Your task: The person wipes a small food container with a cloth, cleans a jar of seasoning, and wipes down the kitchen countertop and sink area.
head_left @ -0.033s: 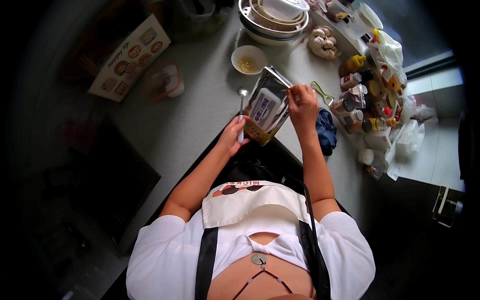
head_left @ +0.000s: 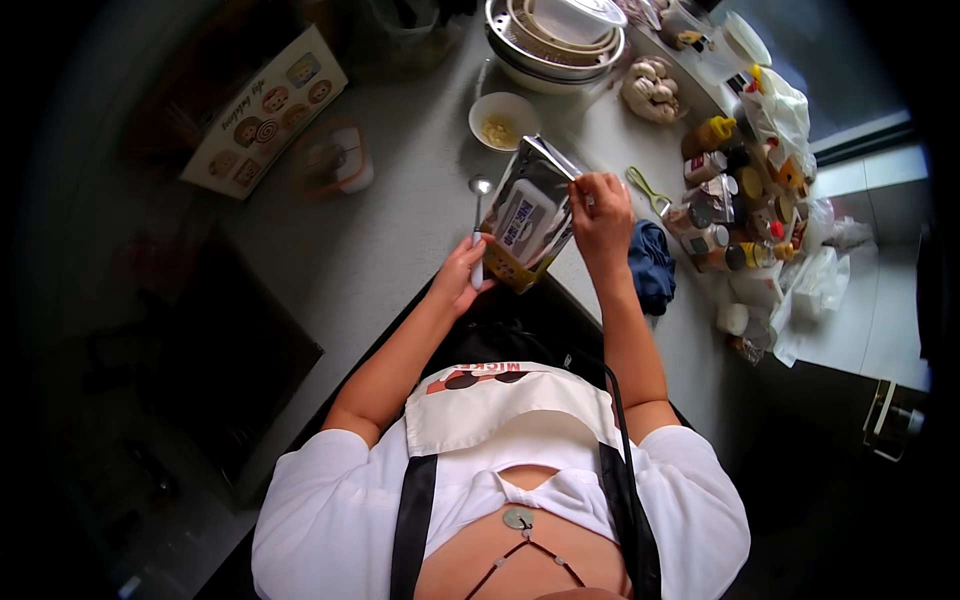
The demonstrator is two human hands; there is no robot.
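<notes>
My left hand [head_left: 461, 273] is closed round the pale handle of a small metal spoon [head_left: 480, 187], whose round bowl points away from me. The same hand also grips the lower left side of a silver and yellow foil pouch [head_left: 521, 222] with a printed label. At the pouch's upper right edge, the fingers of my right hand [head_left: 602, 212] pinch the foil. The pouch is tilted, its top toward a white bowl [head_left: 504, 112] that holds pale yellowish pieces. Whether the pouch's top is open I cannot tell.
Stacked basins and strainers [head_left: 553, 75] stand at the back, garlic bulbs [head_left: 650, 90] to their right. A green peeler [head_left: 648, 190] and a dark blue cloth [head_left: 652, 266] lie right of my right hand, near crowded bottles and jars [head_left: 722, 205]. A clear container [head_left: 340, 160] and a printed box [head_left: 262, 115] are at left.
</notes>
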